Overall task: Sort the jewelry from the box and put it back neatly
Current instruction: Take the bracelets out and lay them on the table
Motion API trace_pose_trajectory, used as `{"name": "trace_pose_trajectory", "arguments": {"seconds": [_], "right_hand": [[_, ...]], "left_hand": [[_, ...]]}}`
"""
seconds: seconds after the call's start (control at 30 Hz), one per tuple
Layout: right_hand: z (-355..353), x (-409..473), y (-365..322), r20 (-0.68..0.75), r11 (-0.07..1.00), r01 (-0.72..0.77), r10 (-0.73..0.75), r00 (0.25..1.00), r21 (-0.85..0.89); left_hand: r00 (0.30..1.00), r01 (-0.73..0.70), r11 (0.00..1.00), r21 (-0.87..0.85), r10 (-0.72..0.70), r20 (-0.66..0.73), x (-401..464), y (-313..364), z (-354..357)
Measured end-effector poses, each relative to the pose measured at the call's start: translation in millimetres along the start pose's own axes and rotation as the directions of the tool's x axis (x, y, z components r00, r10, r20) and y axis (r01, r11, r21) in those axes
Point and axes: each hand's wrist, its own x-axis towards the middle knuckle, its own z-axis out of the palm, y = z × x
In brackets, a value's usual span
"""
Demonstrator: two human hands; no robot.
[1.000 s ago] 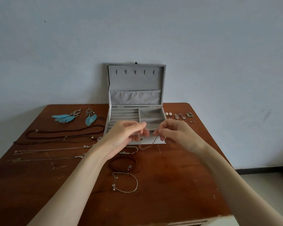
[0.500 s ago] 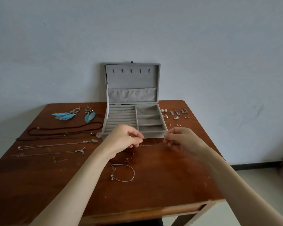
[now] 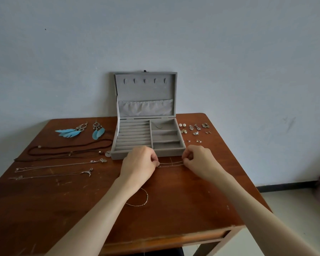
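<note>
Just before the open box (image 3: pixel 148 143), both hands' fingers, left hand (image 3: pixel 139 163) and right hand (image 3: pixel 198 159), pinch one thin chain (image 3: pixel 171 164) taut over the surface (image 3: pixel 192 200); two feather earrings (image 3: pixel 81 132) lie left, clear wood nearer.

One grey jewelry box (image 3: pixel 148 137) stands open at the centre of the frame on one wooden table (image 3: pixel 201 200). Upper left of the box lie two blue feather earrings (image 3: pixel 68 133) — one pair. Below them, at the left, are two dark cord necklaces (image 3: pixel 63 151) and two thin silver chains (image 3: pixel 54 166). One fine chain (image 3: pixel 171 163) stretches between two hands. One silver bracelet (image 3: pixel 140 203) shows lower centre. Right of the box — two pearl studs (image 3: pixel 182 125) among other small earrings, too tiny to count.
</note>
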Motion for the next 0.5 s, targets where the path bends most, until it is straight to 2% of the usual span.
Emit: {"name": "trace_pose_trajectory", "arguments": {"seconds": [0.33,0.5], "right_hand": [[3.4,-1.6,1.9,-0.032,0.992,0.054,-0.058,0.998,-0.117],[3.1,-5.8,6.4,-0.072,0.982,0.109,-0.121,0.99,-0.154]], "left_hand": [[0.995,-0.055,0.991,0.124,0.065,-0.08,-3.1,0.2,7.3],[0.982,-0.168,0.981,0.096,0.175,-0.066,-6.1,0.1,10.0]]}}
